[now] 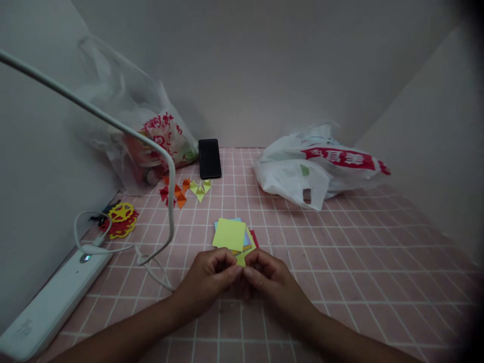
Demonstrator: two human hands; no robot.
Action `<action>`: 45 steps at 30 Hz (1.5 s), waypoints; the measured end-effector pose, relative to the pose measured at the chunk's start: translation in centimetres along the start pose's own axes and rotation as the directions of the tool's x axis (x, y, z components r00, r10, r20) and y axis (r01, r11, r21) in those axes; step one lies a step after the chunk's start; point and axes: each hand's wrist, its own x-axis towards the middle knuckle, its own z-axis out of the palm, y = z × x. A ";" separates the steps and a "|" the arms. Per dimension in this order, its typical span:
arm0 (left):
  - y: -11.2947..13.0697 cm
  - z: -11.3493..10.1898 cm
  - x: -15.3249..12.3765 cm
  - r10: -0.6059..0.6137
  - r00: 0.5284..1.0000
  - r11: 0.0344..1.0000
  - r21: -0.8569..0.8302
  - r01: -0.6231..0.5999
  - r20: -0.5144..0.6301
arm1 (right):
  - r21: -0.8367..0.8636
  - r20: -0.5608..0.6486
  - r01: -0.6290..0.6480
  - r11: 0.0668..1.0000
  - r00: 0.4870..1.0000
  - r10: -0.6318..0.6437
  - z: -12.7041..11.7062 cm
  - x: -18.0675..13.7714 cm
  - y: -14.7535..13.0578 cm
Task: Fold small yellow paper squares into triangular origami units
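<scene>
Between my fingertips is a small folded piece of yellow paper (241, 259), mostly hidden by the fingers. My left hand (214, 272) pinches its left side, thumb and forefinger pressed together. On the other side my right hand (270, 272) grips it in the same way, and the two thumbs almost meet. Just beyond the hands lies a loose stack of square paper sheets (229, 235), a yellow one on top, with blue, purple, orange and red edges showing. Farther left sit folded paper pieces in yellow (200, 190), orange (180, 196) and red.
A black phone (209, 159) lies at the back, between a clear plastic bag (151, 131) and a white plastic bag (302, 166). On the left are a white power strip (56, 297), yellow and red cut-out shapes (121, 217) and a white cable (113, 121) arching across the view.
</scene>
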 end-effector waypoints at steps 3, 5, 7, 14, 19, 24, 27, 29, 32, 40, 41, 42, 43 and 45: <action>0.0 0.0 0.0 0.021 0.998 0.995 0.092 -0.026 0.062 | -0.003 -0.010 0.006 1.000 1.000 -0.006 0.0 -0.1 0.0; 0.0 0.1 0.0 0.016 0.995 0.995 0.101 -0.025 0.097 | -0.044 -0.023 0.004 0.999 1.000 -0.005 -0.1 -0.3 0.1; 0.0 0.3 0.0 0.001 0.994 0.998 0.065 -0.008 0.106 | -0.101 -0.055 0.007 0.995 0.998 -0.012 -0.3 -0.4 0.2; 0.2 0.3 0.1 -0.075 0.984 0.997 -0.014 0.078 0.161 | -0.103 -0.034 0.001 0.995 0.999 -0.004 -0.4 -0.2 0.0; 0.3 0.4 0.0 -0.111 0.979 0.994 0.033 0.107 0.171 | -0.132 -0.040 -0.015 0.991 0.999 0.010 -0.4 -0.5 0.0; 0.2 0.3 0.0 -0.126 0.975 0.986 -0.082 0.143 0.182 | -0.128 -0.090 -0.026 0.991 0.996 0.014 -0.3 -0.6 -0.2; 0.1 0.3 0.0 -0.119 0.976 0.988 -0.077 0.135 0.181 | -0.157 -0.137 -0.011 0.988 0.991 -0.010 -0.1 -0.7 -0.4; 0.0 0.4 0.0 -0.128 0.976 0.986 -0.085 0.144 0.176 | -0.153 -0.157 -0.002 0.988 0.987 -0.023 0.1 -0.7 -0.5; 0.0 0.4 -0.1 -0.105 0.988 0.989 -0.094 0.116 0.113 | -0.075 -0.116 0.015 0.997 0.993 -0.024 0.0 -0.6 -0.5; 0.5 0.0 -0.5 0.131 0.991 0.978 0.159 -0.135 0.034 | -0.141 -0.049 0.092 0.986 0.994 -0.099 -0.5 -0.6 -0.1; 0.5 0.0 -0.5 0.152 0.988 0.967 0.200 -0.155 0.028 | -0.166 -0.050 0.098 0.981 0.993 -0.108 -0.5 -0.5 -0.1; 0.5 -0.1 -0.4 0.167 0.986 0.956 0.243 -0.166 0.017 | -0.194 -0.049 0.104 0.976 0.992 -0.116 -0.6 -0.5 -0.2; 0.5 -0.1 -0.3 0.174 0.985 0.944 0.283 -0.171 0.013 | -0.219 -0.048 0.108 0.970 0.991 -0.121 -0.6 -0.4 -0.2; 0.6 -0.2 -0.2 0.166 0.986 0.931 0.324 -0.168 0.036 | -0.247 -0.043 0.117 0.962 0.990 -0.131 -0.7 -0.4 -0.3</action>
